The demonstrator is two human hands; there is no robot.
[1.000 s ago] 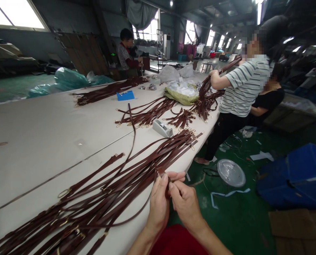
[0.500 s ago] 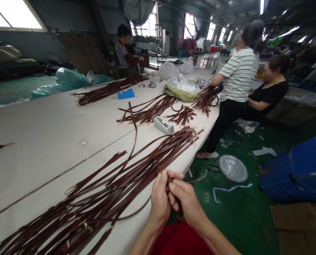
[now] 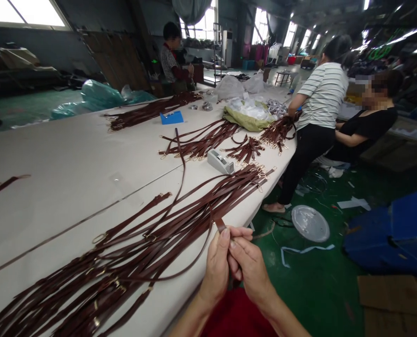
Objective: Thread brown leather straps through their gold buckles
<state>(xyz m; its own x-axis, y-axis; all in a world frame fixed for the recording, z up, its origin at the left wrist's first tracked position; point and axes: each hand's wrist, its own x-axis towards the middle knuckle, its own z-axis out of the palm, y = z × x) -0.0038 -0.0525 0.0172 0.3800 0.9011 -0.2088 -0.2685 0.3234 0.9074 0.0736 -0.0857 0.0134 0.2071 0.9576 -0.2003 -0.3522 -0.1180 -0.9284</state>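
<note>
My left hand (image 3: pixel 218 266) and my right hand (image 3: pixel 249 267) meet at the table's near edge, both pinching the end of one dark brown leather strap (image 3: pixel 219 224). That strap loops back over a long heap of similar brown straps (image 3: pixel 148 243) with gold metal rings, lying diagonally across the white table (image 3: pixel 61 168). My red garment shows at the bottom between my forearms.
A grey tape dispenser (image 3: pixel 221 161) stands mid-table, with more strap bundles (image 3: pixel 201 140), a blue card (image 3: pixel 171 117) and a green sack (image 3: pixel 245 121) beyond. A person in a striped shirt (image 3: pixel 322 96) and a seated person in black (image 3: pixel 366 126) work at the right edge; another person (image 3: pixel 171 58) stands at the far end. Blue crates (image 3: pixel 394 234) sit on the green floor.
My hands have drawn the strap end a little lower and nearer to me. The person in the striped shirt lowered a raised bundle of straps onto the table.
</note>
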